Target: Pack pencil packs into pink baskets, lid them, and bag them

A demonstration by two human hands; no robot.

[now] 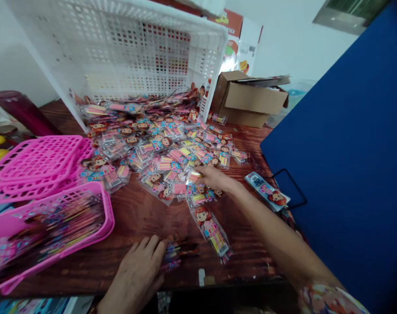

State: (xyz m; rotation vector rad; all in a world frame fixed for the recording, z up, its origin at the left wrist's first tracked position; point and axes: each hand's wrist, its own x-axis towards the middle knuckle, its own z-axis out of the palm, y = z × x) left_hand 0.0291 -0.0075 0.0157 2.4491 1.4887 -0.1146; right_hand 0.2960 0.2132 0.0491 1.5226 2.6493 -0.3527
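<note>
The right hand (214,178) reaches into the middle of the frame, and its fingers are pinching the edge of one small packet (194,176) at the near side of the big heap. The left hand (139,266) lies flat at the bottom of the frame, a little left of the middle. Its fingers are spread a bit and press down on a small stack of packets (177,255) on the table, which looks blurry.

Just to the right of that stack lies one packet with a cartoon girl (213,231) on it, by itself on the brown wood. The heap of packets (159,144) fills the middle of the frame, and it spills out of a big white basket (120,48) that is tipped on its side at the top.

On the left are flat pink lids (38,161) in a pile. Below them, in the lower left, is a pink basket (103,205) full of more packets. A brown cardboard box (250,98) sits in the upper right part, just beside the white basket. A blue board (348,152) covers the right side, and one more packet (266,191) lies near its edge. The wooden table (136,213) is under everything.
</note>
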